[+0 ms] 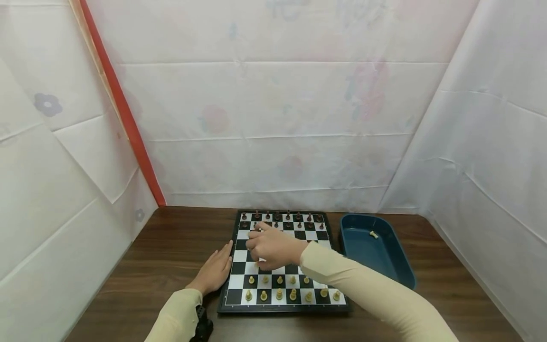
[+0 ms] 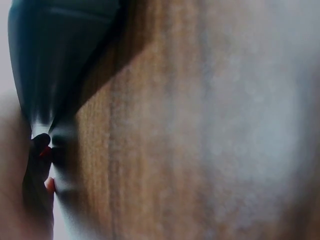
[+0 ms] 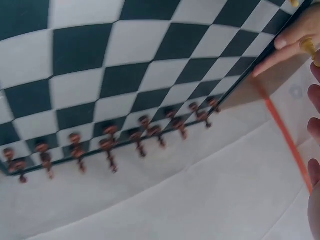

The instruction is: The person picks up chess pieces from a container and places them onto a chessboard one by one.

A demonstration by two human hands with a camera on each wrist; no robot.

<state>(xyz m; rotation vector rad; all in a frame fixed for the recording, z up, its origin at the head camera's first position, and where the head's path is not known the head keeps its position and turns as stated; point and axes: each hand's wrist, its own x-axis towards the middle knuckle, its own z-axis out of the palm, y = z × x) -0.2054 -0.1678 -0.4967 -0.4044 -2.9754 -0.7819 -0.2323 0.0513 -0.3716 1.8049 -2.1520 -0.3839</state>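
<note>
A black-framed magnetic-style chessboard [image 1: 284, 312] lies on the wooden table, with yellow pieces on the near rows and dark red pieces [image 3: 110, 145] on the far rows. Over the board's left half, my right hand [image 1: 275, 249] is bent at the fingers. At its fingertips, by the right edge of the right wrist view, it pinches a pale yellow chess piece [image 3: 308, 47]; the grip is partly cut off there. My left hand [image 1: 213, 270] rests beside the board, its straight fingers touching the left edge.
A blue tray [image 1: 399, 263] stands right of the board, with one pale chess piece [image 1: 373, 234] lying in it. White sheets [image 1: 273, 161] enclose the table at the back and sides. A red strip [image 1: 124, 109] runs down the left back corner.
</note>
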